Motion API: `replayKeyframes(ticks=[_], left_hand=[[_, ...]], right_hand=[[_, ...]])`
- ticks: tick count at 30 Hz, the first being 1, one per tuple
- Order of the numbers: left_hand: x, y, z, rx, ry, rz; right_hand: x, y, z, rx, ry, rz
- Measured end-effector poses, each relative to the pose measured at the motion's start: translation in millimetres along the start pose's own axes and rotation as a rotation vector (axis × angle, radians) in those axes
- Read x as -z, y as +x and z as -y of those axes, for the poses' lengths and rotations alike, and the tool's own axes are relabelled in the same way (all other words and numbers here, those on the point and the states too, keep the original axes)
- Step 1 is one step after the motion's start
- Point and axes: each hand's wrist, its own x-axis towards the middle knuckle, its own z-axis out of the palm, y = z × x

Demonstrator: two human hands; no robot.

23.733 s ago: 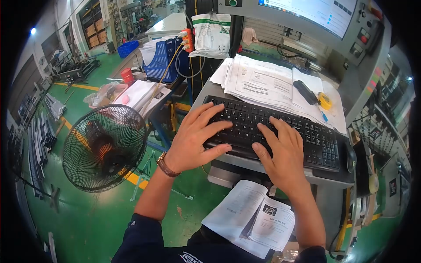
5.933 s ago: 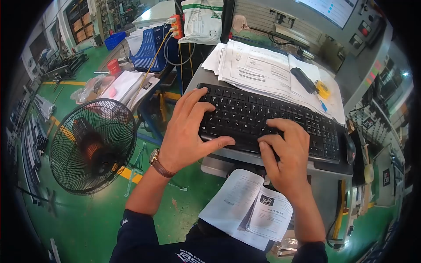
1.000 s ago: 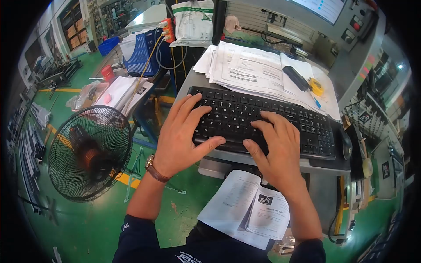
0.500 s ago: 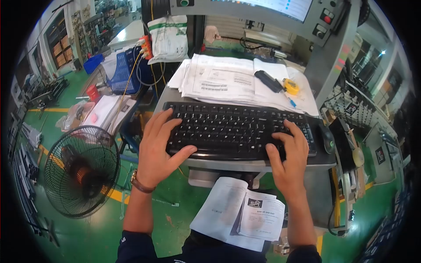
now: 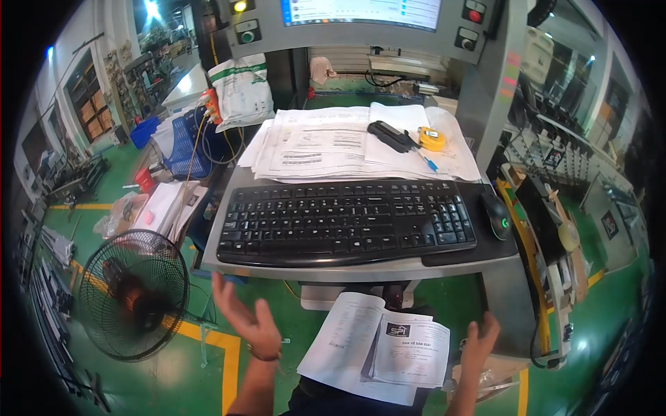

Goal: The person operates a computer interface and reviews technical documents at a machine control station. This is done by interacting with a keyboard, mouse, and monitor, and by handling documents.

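My left hand is off the keyboard, below the shelf's front edge, with its fingers apart and nothing in it. To the right of the open booklet on my lap is my right hand, also empty, thumb and fingers spread. The black keyboard lies on the metal shelf, touched by neither hand. A black mouse rests on a dark pad at its right. Behind the keyboard are printed papers with a dark handheld tool and a yellow tape measure on top.
A lit screen hangs above on a panel with buttons. A black fan stands at the left. Beyond it are a blue basket and a white bag. A side rack with a yellow edge is at the right.
Both hands have left the keyboard and moved down toward my lap, the left below the shelf edge, the right beside the booklet. The view has shifted, showing the whole keyboard.
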Motion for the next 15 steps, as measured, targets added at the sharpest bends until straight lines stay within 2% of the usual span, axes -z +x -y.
replayKeyframes(ticks=[1,3,6,7,9,10,11,14,15], left_hand=[[1.5,-29.2,-0.1,0.111,0.01,0.06],[4.7,-74.9,-2.0,0.293,0.167,0.489],[3.4,-137.4,23.1,0.539,0.298,1.049],[2.5,-144.4,28.0,0.604,0.309,1.138],[-3.1,-156.7,30.9,0.609,0.166,1.101],[-9.0,-157.7,28.6,0.634,0.153,1.086],[-16.1,-151.8,16.1,0.846,0.103,1.098],[-12.6,-169.3,32.8,0.883,0.304,1.197],[-11.9,-171.2,35.6,0.928,0.226,1.205]], right_hand=[[0.0,-15.6,-43.0,-0.017,-0.101,0.064],[-6.9,-36.8,-126.0,-0.044,-0.304,0.212],[-8.2,-58.4,-168.4,-0.357,0.05,0.415],[-7.7,-60.6,-169.3,-0.418,0.122,0.474],[-3.4,-55.9,-149.5,-0.524,0.296,0.518],[-0.4,-53.0,-124.7,-0.564,0.29,0.527],[-3.2,-48.4,-115.3,-0.637,0.345,0.557],[-2.6,-55.6,-104.1,-0.786,0.355,0.653],[-4.4,-63.9,-117.2,-0.781,0.375,0.661]])
